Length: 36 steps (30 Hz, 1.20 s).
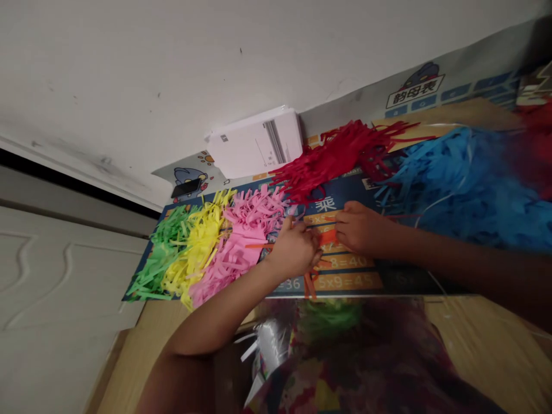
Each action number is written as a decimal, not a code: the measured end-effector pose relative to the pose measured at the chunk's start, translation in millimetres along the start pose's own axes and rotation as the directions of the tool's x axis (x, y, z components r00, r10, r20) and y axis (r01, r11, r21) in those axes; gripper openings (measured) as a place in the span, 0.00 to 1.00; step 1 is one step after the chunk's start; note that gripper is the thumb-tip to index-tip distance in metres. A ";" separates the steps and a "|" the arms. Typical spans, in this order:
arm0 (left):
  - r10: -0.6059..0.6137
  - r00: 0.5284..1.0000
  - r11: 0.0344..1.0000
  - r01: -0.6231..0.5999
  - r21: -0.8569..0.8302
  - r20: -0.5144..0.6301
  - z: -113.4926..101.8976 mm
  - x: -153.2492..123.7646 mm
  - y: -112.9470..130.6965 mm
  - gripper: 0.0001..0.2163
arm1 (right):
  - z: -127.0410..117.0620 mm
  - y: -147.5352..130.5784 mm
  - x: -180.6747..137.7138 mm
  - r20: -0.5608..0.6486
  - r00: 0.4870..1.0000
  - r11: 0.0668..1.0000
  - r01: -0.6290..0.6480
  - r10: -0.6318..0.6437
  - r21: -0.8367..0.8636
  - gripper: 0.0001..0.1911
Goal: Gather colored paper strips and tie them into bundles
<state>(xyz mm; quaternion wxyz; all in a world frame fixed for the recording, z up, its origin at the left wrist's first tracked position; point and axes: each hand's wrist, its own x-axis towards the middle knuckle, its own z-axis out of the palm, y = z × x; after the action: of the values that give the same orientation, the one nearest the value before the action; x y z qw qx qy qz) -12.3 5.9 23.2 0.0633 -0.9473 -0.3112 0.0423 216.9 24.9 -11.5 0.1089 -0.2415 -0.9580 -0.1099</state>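
Note:
My left hand [294,251] and my right hand [359,227] meet over a dark blue multiplication-table mat [345,279]. Both are closed on thin orange paper strips [328,236], which run between the fingers and hang down at the mat's near edge. Just left of my left hand lies a pile of pink paper strips [241,241]. Beyond it are yellow strips [198,244] and green strips [161,253]. A red pile [340,155] sits behind my hands, and a big blue pile [466,184] lies behind my right forearm.
A white box-like device [254,144] stands against the wall behind the piles, with a dark phone [186,188] beside it. The wooden table edge [483,328] runs in front. Patterned clothing and a clear bag with green strips [328,322] fill the foreground.

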 end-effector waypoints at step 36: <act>-0.368 0.920 0.824 0.256 -0.506 -0.134 39.5 -39.9 -0.6 0.07 | 19.4 5.4 -53.8 0.032 0.898 0.719 -0.372 0.439 0.587 0.14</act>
<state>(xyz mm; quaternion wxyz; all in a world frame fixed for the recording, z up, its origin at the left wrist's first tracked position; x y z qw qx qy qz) -49.5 -13.6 -14.2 -0.1317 -0.8674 -0.4541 -0.1549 262.7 11.0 -43.2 0.2508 -0.3941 -0.8612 0.2002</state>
